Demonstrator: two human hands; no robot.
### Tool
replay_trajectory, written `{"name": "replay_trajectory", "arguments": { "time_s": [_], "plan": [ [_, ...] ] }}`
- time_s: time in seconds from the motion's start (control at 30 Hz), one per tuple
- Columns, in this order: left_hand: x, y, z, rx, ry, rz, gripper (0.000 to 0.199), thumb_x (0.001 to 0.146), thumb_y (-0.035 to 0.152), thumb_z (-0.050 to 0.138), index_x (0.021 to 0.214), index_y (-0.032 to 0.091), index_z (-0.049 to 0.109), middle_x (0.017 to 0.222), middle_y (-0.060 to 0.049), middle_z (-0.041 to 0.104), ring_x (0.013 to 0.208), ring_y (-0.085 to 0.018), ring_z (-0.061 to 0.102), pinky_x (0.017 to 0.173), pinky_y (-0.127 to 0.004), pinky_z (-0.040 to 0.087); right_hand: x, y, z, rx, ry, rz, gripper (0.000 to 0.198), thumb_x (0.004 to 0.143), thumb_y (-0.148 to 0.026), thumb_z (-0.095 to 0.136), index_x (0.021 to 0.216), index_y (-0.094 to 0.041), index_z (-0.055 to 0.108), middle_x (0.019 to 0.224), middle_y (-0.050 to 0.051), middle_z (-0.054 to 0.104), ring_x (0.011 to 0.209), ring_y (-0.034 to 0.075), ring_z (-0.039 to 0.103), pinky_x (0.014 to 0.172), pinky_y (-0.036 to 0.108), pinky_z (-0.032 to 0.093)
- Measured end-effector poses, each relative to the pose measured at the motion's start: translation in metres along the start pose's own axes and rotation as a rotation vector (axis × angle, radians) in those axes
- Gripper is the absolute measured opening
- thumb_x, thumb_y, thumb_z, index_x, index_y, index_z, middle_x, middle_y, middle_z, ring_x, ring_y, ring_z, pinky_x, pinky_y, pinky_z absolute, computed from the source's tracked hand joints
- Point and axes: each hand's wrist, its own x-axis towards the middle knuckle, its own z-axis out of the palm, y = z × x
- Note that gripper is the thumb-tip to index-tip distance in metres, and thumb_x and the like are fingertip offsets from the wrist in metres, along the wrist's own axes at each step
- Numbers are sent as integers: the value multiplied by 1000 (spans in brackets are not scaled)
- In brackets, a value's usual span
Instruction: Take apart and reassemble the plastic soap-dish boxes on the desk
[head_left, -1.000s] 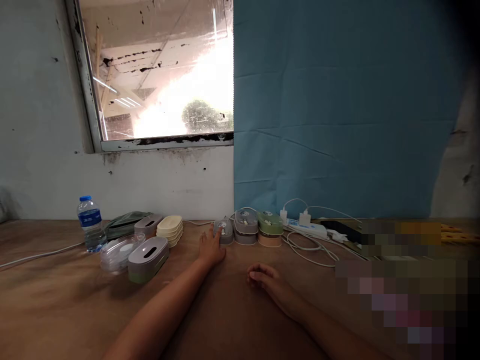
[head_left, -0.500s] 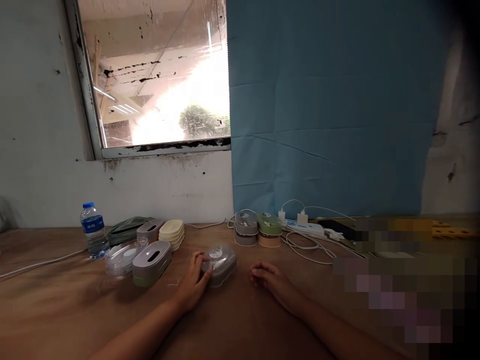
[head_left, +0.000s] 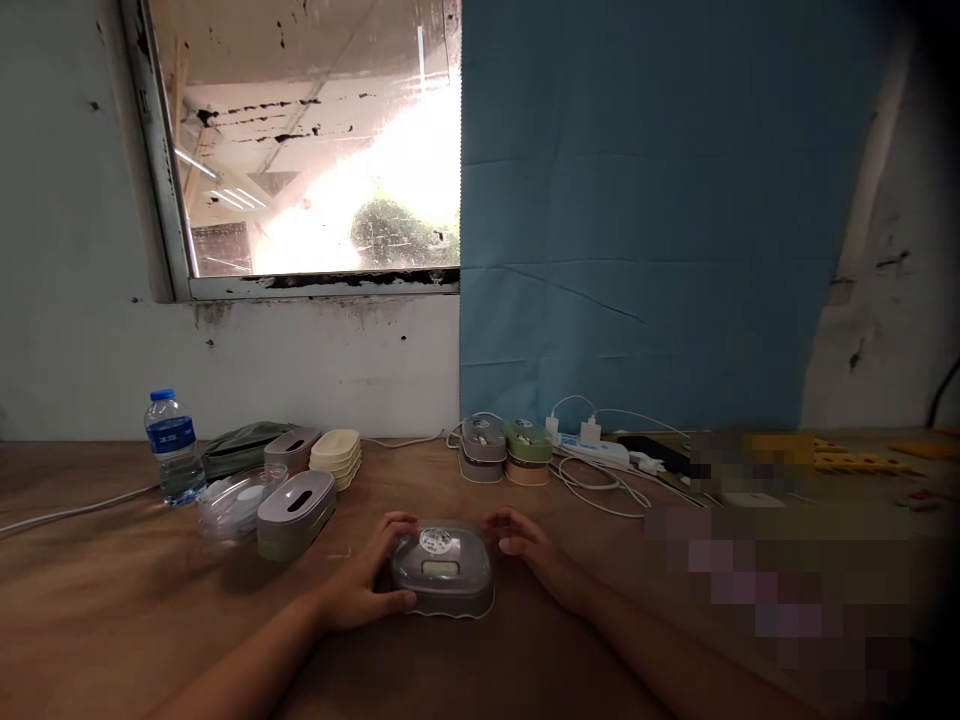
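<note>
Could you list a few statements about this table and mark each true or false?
1. The left hand grasps the clear-covered grey rounded plastic box. True.
2. The blue-capped clear plastic bottle stands to the right of both hands. False: the bottle stands to their left.
3. The right hand grips that bottle. False: the right hand is near the grey box.
4. The green rounded plastic box sits on an orange box. True.

1 clear-lidded grey container (head_left: pixel 444 575); 2 two-tier stacks of lidded containers (head_left: pixel 483 450); 2 slotted-top boxes (head_left: pixel 297 520); 1 stack of cream trays (head_left: pixel 336 458); 1 water bottle (head_left: pixel 174 446); 1 power strip (head_left: pixel 601 453); 2 charger plugs (head_left: pixel 590 431).
</note>
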Motion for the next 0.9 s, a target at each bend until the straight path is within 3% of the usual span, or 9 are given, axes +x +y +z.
{"name": "replay_trajectory", "arguments": {
  "time_s": [0.17, 0.37, 0.6, 0.77, 0.9],
  "plan": [
    [2, 2, 2, -15, 55, -13, 46, 74, 37, 57, 113, 20, 41, 123, -11, 35, 116, -25, 35, 96, -37, 31, -6, -7, 5, -71, -191, -55, 76, 53, -41, 75, 120, -24, 43, 127, 10, 44, 117, 26, 38, 97, 39, 29],
    [5, 7, 7, -28, 135, -92, 34, 79, 39, 50, 106, 19, 47, 104, -7, 50, 98, -20, 48, 86, -31, 39, -12, -6, 7, -341, -270, -102, 98, 56, -38, 76, 133, -24, 17, 133, 13, 34, 124, 25, 30, 102, 41, 22],
    [7, 3, 10, 9, 223, -222, 33, 86, 43, 33, 101, 18, 49, 97, -6, 56, 92, -19, 51, 82, -30, 39, -13, -7, 9, -368, -272, -67, 93, 55, -35, 77, 130, -23, 23, 133, 12, 36, 120, 25, 37, 101, 41, 27],
    [8, -5, 8, -152, 264, -225, 37, 87, 46, 28, 96, 16, 48, 89, -5, 57, 78, -15, 53, 73, -27, 42, -13, -8, 10, -367, -254, -37, 95, 56, -31, 77, 131, -22, 19, 135, 15, 32, 121, 25, 36, 102, 42, 26],
    [8, -9, 8, -276, 324, -245, 37, 87, 48, 29, 95, 16, 46, 95, -5, 53, 72, -12, 54, 69, -25, 44, -13, -11, 12, -313, -261, -62, 94, 56, -29, 77, 131, -23, 19, 134, 14, 31, 115, 23, 44, 99, 42, 30]
  ]
}}
